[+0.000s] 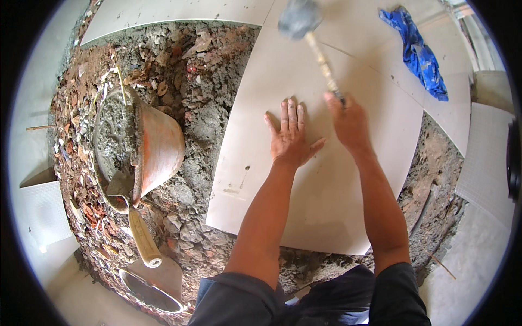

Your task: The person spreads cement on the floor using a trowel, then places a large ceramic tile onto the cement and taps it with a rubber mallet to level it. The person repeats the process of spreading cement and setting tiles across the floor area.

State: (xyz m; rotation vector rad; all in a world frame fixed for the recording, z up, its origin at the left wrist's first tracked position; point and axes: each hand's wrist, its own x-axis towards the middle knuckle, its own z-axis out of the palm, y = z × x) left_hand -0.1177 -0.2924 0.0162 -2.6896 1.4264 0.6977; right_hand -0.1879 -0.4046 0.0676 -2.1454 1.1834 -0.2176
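A large pale floor tile (321,212) lies in front of me on a bed of mortar and rubble. My left hand (291,138) rests flat on it, fingers spread. In my right hand (350,122) is the handle of a mallet (300,19), its grey head blurred and raised toward the far side, above the tiles. A tilted bucket (163,144) of wet grey mortar (115,127) stands to the left. A trowel (142,236) leans in its mouth, wooden handle toward me.
Blue crumpled plastic (416,54) lies on the tiles at far right. More tiles (174,11) border the far side. Rubble (81,157) covers the left ground. A second container (155,285) lies near the lower left. A tile piece (486,157) leans at the right.
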